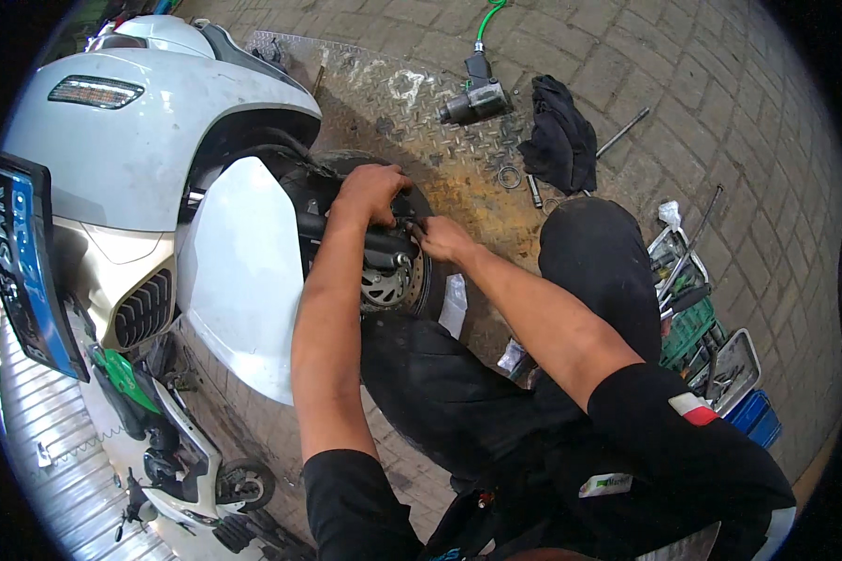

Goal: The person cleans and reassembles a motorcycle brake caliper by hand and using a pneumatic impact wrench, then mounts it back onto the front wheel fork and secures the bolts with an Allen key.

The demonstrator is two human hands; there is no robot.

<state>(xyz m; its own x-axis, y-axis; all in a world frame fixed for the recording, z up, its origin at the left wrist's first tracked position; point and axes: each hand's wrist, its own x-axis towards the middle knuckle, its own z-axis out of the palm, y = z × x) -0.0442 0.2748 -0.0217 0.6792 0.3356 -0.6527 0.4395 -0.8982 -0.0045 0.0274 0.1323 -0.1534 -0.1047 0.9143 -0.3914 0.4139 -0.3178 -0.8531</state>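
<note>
The front wheel (421, 292) of the white scooter (150, 136) is just beneath the fingers of both hands, and the dark fork leg (384, 251) lies close by them. The left hand (374, 194) bends over the wheel, its fingers curved and slightly spread; what their tips touch is hidden. The right hand (446, 240) reaches from the opposite side, thumb and finger close together at a small dark part (406, 225); I cannot tell whether they really pinch it.

I judge the wheel to be heavy and stiff. The better hold is perhaps the tyre (436, 279), where rubber gives friction, rather than the brake disc (382, 292), whose thin pierced metal may have hard edges. The fork leg looks smooth and round, so greasy fingers could slip on it.

Left of the left fingers, the white panel (241, 271) is broad, glossy and gently curved, probably light plastic, easy to scratch. Beyond the fingertips is a metal plate (365, 89), rough with raised pattern and stains.
</note>
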